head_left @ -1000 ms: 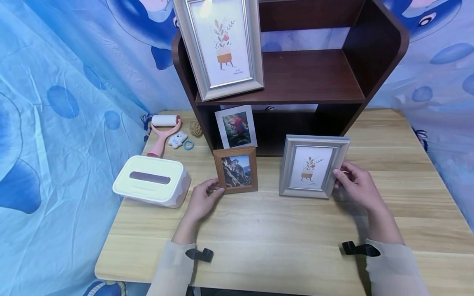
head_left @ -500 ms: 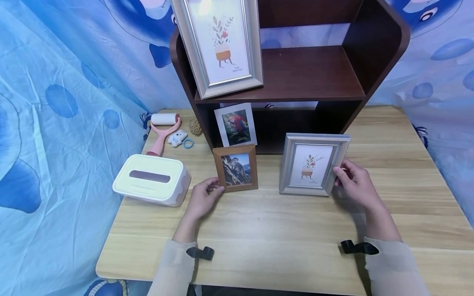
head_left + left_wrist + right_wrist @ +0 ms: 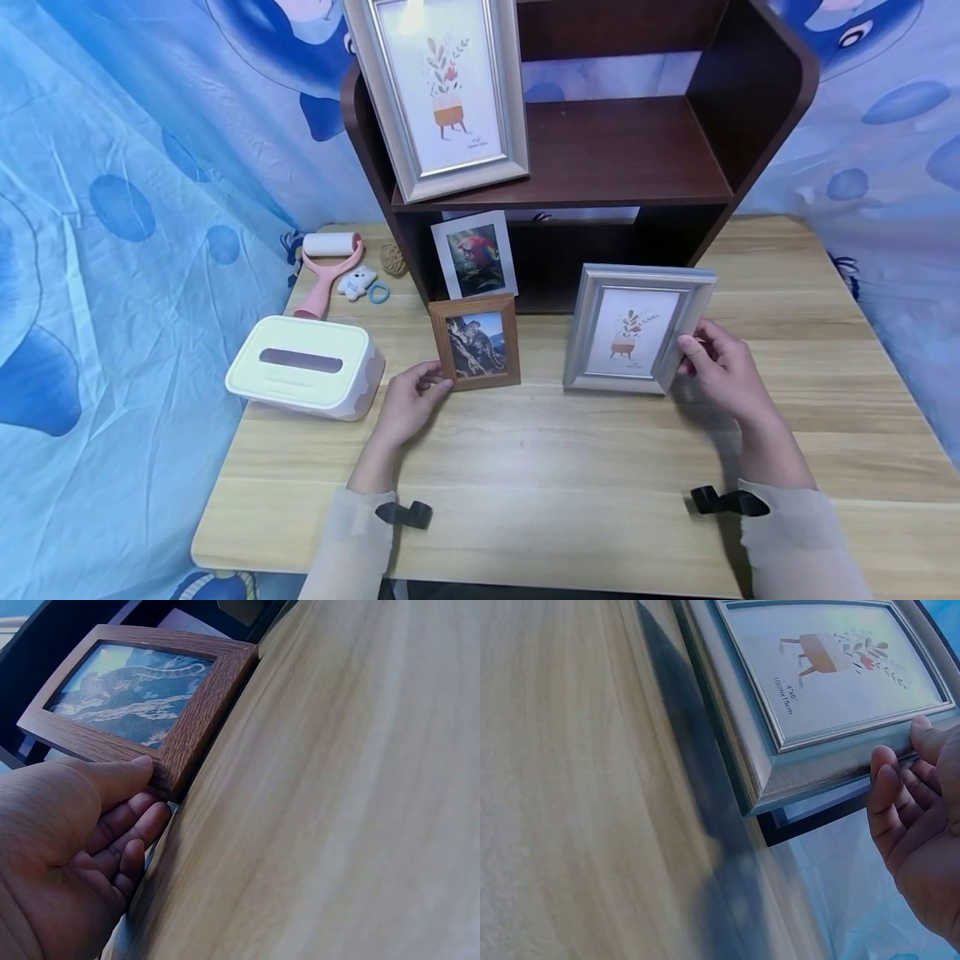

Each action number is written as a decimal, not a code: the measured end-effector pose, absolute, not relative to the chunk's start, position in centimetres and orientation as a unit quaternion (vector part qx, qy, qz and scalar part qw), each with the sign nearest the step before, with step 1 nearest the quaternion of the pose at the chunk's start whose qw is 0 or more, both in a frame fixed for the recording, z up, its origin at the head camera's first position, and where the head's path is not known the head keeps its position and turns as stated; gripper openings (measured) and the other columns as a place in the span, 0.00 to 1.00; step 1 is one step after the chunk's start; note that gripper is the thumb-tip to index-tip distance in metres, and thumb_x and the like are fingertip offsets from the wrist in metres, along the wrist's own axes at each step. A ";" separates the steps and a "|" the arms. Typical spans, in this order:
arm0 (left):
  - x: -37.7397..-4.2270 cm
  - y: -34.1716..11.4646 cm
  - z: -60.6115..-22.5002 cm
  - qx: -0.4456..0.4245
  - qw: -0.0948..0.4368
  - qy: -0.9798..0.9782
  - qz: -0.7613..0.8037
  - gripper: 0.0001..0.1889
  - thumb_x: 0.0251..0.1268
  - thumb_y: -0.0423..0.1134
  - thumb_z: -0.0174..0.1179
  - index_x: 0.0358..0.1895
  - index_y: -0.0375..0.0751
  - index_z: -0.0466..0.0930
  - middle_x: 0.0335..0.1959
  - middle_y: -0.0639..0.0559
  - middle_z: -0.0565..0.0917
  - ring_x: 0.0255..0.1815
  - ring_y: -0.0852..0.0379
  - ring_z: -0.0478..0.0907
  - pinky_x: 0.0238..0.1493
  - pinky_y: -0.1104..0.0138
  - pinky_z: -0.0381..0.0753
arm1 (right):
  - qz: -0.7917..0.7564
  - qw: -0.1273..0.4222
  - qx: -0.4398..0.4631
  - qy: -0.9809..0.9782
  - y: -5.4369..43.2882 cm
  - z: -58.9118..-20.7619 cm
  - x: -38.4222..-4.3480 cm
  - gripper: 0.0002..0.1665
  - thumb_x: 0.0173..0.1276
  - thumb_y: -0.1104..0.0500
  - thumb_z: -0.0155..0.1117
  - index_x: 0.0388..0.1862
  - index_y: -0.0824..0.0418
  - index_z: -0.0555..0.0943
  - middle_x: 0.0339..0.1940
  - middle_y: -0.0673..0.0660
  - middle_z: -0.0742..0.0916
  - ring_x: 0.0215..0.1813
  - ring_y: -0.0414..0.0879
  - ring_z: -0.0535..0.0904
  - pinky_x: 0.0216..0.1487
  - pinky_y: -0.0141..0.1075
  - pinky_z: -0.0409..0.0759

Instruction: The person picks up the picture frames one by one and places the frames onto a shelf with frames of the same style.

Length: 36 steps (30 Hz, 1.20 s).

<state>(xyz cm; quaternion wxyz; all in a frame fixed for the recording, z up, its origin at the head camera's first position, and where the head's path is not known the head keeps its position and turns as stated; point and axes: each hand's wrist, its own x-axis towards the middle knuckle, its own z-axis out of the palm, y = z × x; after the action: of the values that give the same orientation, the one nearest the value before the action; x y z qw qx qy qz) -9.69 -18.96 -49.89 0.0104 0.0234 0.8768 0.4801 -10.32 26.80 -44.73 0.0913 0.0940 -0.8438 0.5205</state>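
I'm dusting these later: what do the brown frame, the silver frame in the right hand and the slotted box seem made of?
Brown frame: probably wood, low-sheen, as streaky grain shows.
Silver frame: satin with a shinier inner lip; coated wood, plastic or metal, I can't tell.
Slotted box: likely plastic, smooth, with rounded, molded-looking corners.

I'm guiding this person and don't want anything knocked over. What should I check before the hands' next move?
1. Left hand pinching the wooden frame: ok, at a lower corner.
2. Right hand holding the small silver frame: ok, by its side.
3. Held frames apart: ok, a gap shows between them.
4. Tissue box clear of the left hand: ok, but close.
5. Wooden frame clear of the parrot picture: cannot tell, they overlap in the head view.
6. Large silver frame steady on the shelf: cannot tell.
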 end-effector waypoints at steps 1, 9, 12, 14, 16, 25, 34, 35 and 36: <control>-9.7 -19.0 -49.9 0.024 0.010 0.876 0.481 0.18 0.66 0.36 0.68 0.56 0.32 0.82 0.43 0.45 0.88 0.44 0.50 0.85 0.53 0.55 0.83 | 0.520 0.093 0.093 -0.844 26.8 -44.6 -10.3 0.11 0.78 0.67 0.55 0.51 0.76 0.77 0.28 0.59 0.82 0.26 0.40 0.78 0.27 0.26 0.79; -9.6 -19.0 -49.9 0.025 0.010 0.875 0.484 0.18 0.66 0.36 0.69 0.56 0.32 0.82 0.42 0.45 0.88 0.44 0.50 0.85 0.53 0.55 0.83 | 0.525 0.107 0.084 -0.840 26.7 -43.3 -9.8 0.10 0.78 0.67 0.55 0.48 0.76 0.77 0.26 0.53 0.81 0.24 0.39 0.78 0.25 0.25 0.78; -9.6 -19.0 -50.0 0.025 0.009 0.876 0.482 0.18 0.66 0.36 0.69 0.56 0.32 0.83 0.42 0.45 0.88 0.44 0.50 0.85 0.52 0.56 0.83 | 0.532 0.117 0.083 -0.834 26.6 -42.6 -9.7 0.10 0.78 0.68 0.55 0.49 0.77 0.76 0.25 0.51 0.81 0.23 0.38 0.77 0.25 0.25 0.78; -9.7 -19.0 -50.0 0.026 0.009 0.876 0.482 0.18 0.66 0.36 0.69 0.56 0.32 0.83 0.42 0.45 0.88 0.44 0.50 0.85 0.52 0.56 0.83 | 0.537 0.125 0.082 -0.830 26.5 -42.2 -9.6 0.10 0.78 0.68 0.55 0.49 0.78 0.76 0.25 0.51 0.81 0.23 0.38 0.77 0.24 0.25 0.78; -9.7 -19.0 -49.9 0.026 0.009 0.876 0.482 0.17 0.66 0.36 0.69 0.55 0.32 0.83 0.42 0.45 0.88 0.44 0.50 0.85 0.52 0.56 0.84 | 0.539 0.131 0.081 -0.828 26.4 -41.7 -9.6 0.10 0.78 0.68 0.55 0.49 0.77 0.76 0.25 0.50 0.81 0.22 0.38 0.76 0.24 0.25 0.77; -9.8 -19.0 -49.8 0.023 0.016 0.875 0.484 0.18 0.67 0.36 0.68 0.56 0.32 0.82 0.43 0.45 0.88 0.44 0.50 0.85 0.54 0.56 0.83 | 0.568 0.167 0.090 -0.801 26.3 -39.9 -9.5 0.07 0.75 0.73 0.55 0.44 0.78 0.78 0.21 0.49 0.81 0.18 0.38 0.74 0.20 0.25 0.74; -9.7 -19.1 -50.0 0.020 0.018 0.877 0.480 0.18 0.67 0.37 0.68 0.56 0.33 0.82 0.43 0.45 0.88 0.44 0.50 0.84 0.53 0.56 0.83 | 0.622 0.183 0.106 -0.754 26.3 -37.6 -9.5 0.10 0.74 0.74 0.55 0.41 0.66 0.83 0.20 0.51 0.81 0.17 0.38 0.73 0.19 0.25 0.72; -9.7 -19.1 -50.1 0.020 0.018 0.877 0.479 0.18 0.67 0.37 0.68 0.56 0.33 0.82 0.43 0.45 0.88 0.44 0.50 0.84 0.53 0.56 0.83 | 0.628 0.186 0.108 -0.748 26.3 -37.3 -9.6 0.10 0.74 0.74 0.56 0.41 0.65 0.84 0.19 0.51 0.81 0.17 0.38 0.73 0.18 0.25 0.72; -9.7 -19.1 -50.1 0.020 0.018 0.878 0.478 0.18 0.67 0.37 0.68 0.56 0.33 0.82 0.43 0.45 0.88 0.44 0.51 0.84 0.53 0.56 0.83 | 0.637 0.187 0.112 -0.739 26.3 -37.1 -9.6 0.11 0.74 0.74 0.56 0.40 0.65 0.84 0.19 0.52 0.80 0.17 0.38 0.73 0.18 0.25 0.72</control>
<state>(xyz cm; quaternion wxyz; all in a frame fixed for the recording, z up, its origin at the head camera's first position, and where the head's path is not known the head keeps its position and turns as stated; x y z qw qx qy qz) -9.67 -19.13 -50.10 0.0179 0.0203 0.8777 0.4784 -9.57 26.33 -37.08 0.1872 0.1122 -0.7391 0.6373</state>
